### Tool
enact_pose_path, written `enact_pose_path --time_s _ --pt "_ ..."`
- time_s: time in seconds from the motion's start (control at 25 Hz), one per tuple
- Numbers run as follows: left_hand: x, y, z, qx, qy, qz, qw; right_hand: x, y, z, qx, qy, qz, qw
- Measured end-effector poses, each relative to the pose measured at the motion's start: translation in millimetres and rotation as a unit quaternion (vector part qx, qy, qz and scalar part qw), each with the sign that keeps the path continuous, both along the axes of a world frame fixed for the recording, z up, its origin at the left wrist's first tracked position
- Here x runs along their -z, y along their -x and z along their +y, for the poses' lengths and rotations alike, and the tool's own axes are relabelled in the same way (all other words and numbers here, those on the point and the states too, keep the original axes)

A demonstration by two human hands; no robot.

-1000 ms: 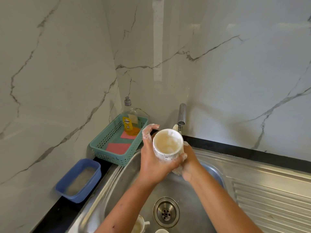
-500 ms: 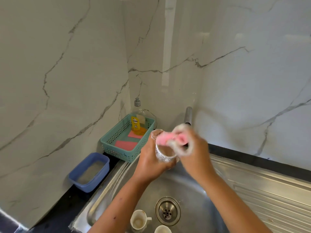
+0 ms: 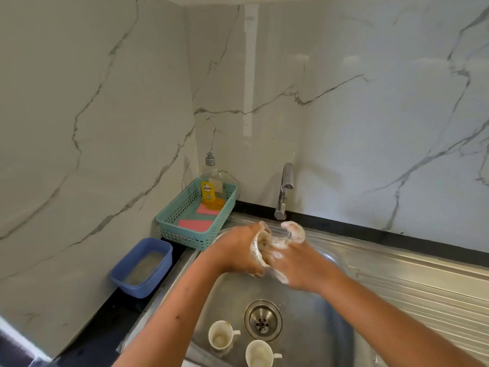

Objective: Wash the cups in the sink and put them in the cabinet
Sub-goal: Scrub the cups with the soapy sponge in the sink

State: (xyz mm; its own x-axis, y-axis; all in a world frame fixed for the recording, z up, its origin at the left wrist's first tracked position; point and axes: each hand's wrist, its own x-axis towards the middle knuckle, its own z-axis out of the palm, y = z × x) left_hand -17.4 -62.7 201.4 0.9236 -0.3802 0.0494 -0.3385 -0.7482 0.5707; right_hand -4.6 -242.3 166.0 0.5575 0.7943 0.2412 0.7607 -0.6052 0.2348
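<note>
- The left hand (image 3: 234, 250) grips a white speckled cup (image 3: 258, 249). The fingers and thumb are curled around its wall.
- This cup lies on its side in the air above the basin of the steel sink (image 3: 312, 329), just in front of the faucet (image 3: 284, 192). Its mouth is turned to the right hand (image 3: 293, 263).
- The right hand is wet with foam. Its fingers are bent around a foamy sponge (image 3: 293, 230), and the hand is pressed against the mouth of the cup. How deep the fingers go inside, I cannot tell.
- Two more cups stand upright on the bottom of the sink, near the drain (image 3: 263, 324): the left small cup (image 3: 221, 336) with brown marks inside, and the near cup (image 3: 259, 354). Both handles point to the right.
- Left of the sink a teal basket (image 3: 172, 225) stands in the corner. It holds a dish soap bottle (image 3: 210, 188) with a yellow label and two pink cloths (image 3: 195, 225).
- Closer to the camera there is a blue tub (image 3: 148, 283) with grey cloudy water.
- The ribbed drainboard (image 3: 423, 295) is at the right side of the basin.
</note>
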Motion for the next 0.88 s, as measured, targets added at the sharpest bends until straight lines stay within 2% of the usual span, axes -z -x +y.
enact_pose_path --time_s 0.08,0.12,0.2,0.28,0.32,0.36,0.4,0.44,0.48,0.52,0.56,0.6,0.64,0.72,0.8,0.88 --pt "12 2 2 -0.021 -0.003 -0.07 0.997 8 21 30 0.095 -0.13 0.131 0.978" --pt "20 3 3 -0.029 -0.017 -0.113 0.993 9 30 42 0.149 -0.216 0.208 0.942" --pt "39 6 2 -0.03 -0.021 -0.178 0.983 4 40 56 0.227 -0.35 0.382 0.825" --pt "53 11 2 -0.027 -0.015 -0.225 0.974 -2 47 63 0.2 -0.477 0.549 0.657" --pt "57 11 2 -0.031 -0.015 -0.241 0.97 -3 50 66 0.175 -0.527 0.592 0.584" --pt "56 10 4 -0.034 -0.011 -0.252 0.967 -2 54 67 0.156 -0.55 0.603 0.556" --pt "53 8 6 -0.032 -0.002 -0.258 0.966 3 58 68 0.15 -0.541 0.577 0.594" --pt "47 7 8 -0.025 0.01 -0.25 0.968 8 61 66 0.145 -0.495 0.504 0.692" --pt "41 5 11 -0.013 0.021 -0.229 0.973 17 58 59 0.121 -0.403 0.391 0.818" --pt "38 3 14 0.003 0.027 -0.194 0.981 25 48 47 0.08 -0.282 0.226 0.929" --pt "35 1 17 0.022 0.024 -0.152 0.988 31 33 34 0.026 -0.156 0.064 0.985" --pt "34 0 19 0.034 0.009 -0.101 0.994 31 16 23 -0.007 -0.041 -0.058 0.997" --pt "32 -2 22 0.04 -0.006 -0.053 0.998 26 4 15 -0.033 0.037 -0.136 0.989" --pt "29 -8 30 0.038 -0.028 0.017 0.999 19 -8 21 -0.051 0.082 -0.168 0.981" --pt "23 -15 38 0.03 -0.033 0.03 0.999 18 1 44 0.026 0.051 -0.082 0.995" --pt "26 -19 42 0.011 -0.015 -0.011 1.0 26 12 69 0.118 -0.051 0.082 0.988"
